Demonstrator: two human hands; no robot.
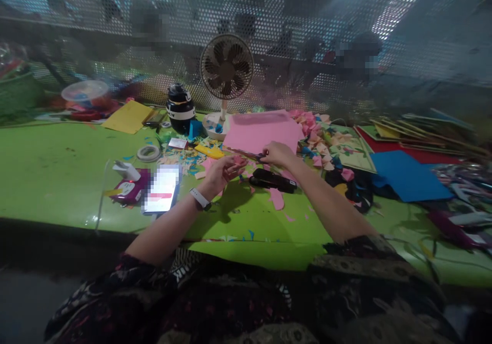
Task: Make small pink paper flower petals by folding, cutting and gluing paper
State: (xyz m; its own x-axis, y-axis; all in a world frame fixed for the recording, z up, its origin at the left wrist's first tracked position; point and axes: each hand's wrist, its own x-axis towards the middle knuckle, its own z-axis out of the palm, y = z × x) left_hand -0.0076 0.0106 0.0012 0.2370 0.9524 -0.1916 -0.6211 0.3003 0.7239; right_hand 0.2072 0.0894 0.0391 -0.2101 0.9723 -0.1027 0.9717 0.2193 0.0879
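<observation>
My left hand [223, 174], with a white band at the wrist, pinches a small folded piece of pink paper [239, 160] over the middle of the table. My right hand [277, 154] is closed around a pair of scissors [249, 154], whose blades point left towards the pink piece. Whether the blades touch the paper I cannot tell. Just below my hands lies a black stapler [273, 180]. A large pink sheet [261, 128] lies behind them. Pink offcuts [277, 199] are scattered near the stapler.
Behind stand a small fan [226, 67] and a black bottle [180, 109]. To the left are a lit phone [161, 189], a tape roll [148, 153] and a yellow sheet [128, 117]. On the right lie folded paper pieces [307, 123] and a blue sheet [409, 176].
</observation>
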